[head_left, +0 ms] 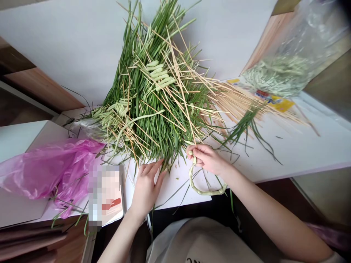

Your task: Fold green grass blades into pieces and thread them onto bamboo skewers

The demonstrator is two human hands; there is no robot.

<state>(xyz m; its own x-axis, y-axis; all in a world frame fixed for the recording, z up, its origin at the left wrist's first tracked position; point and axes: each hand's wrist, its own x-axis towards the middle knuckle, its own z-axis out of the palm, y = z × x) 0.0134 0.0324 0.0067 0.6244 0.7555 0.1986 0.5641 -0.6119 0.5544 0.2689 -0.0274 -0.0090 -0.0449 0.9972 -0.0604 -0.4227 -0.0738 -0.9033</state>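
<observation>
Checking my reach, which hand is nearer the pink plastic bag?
Left. The left hand sits right of the pink plastic bag; the right hand is farther right.

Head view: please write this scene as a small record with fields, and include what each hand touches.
Left hand: touches the edge of the green leaf pile
Right hand: holds a looped pale green strand
Mixed in pile: thin wooden sticks
Nearby: pink plastic bag; clear plastic bag
Surface: white table
</observation>
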